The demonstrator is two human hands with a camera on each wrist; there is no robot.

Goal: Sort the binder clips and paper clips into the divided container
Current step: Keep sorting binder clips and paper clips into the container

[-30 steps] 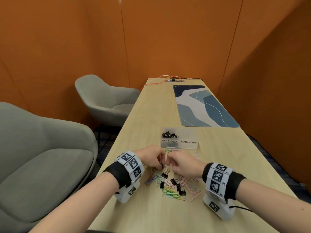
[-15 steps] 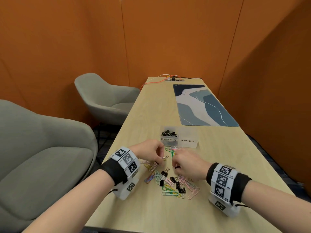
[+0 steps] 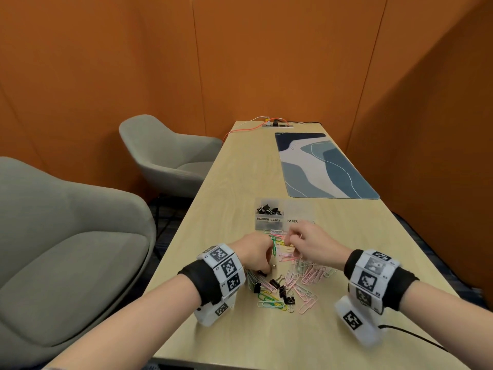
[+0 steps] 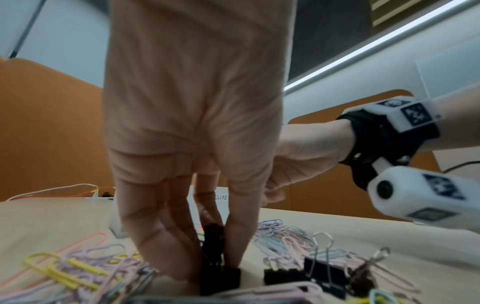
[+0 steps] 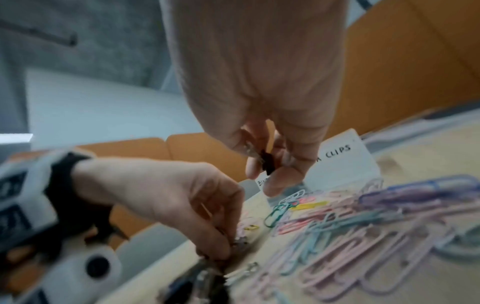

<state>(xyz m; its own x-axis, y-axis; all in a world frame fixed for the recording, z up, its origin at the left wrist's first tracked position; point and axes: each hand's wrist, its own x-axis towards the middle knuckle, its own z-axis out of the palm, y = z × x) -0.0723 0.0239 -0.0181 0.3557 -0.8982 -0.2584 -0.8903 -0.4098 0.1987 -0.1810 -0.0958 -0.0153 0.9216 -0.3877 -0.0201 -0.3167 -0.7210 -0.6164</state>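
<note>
So the right hand (image 3: 310, 244) is up off the desk (image 3: 240, 182) with a small black binder clip (image 5: 267, 162) pinched between thumb and fingers (image 5: 291, 164). The whole next move hangs on one thing: the divided container (image 3: 284, 214) sits just beyond those fingers, and its BINDER CLIPS side (image 3: 268, 210), which already has a heap of black clips, is ahead and off to the left of them. The PAPER side is the one straight ahead and looks empty from the head view. So the drop probably needs a short reach forward plus a slide left, otherwise the clip lands in the wrong half.

Meanwhile the left hand (image 3: 253, 253) is down in the loose pile (image 3: 293, 284), fingertips pressed together around another black binder clip (image 4: 219, 275) that sits on the desk right under them. It looks like a pinch, but whether it's actually lifted yet, can't tell. The left hand is arguably nearer the binder side, but it's lower and busy. Plenty of paper clips and a few binder clips lie on the near side of both hands.
</note>
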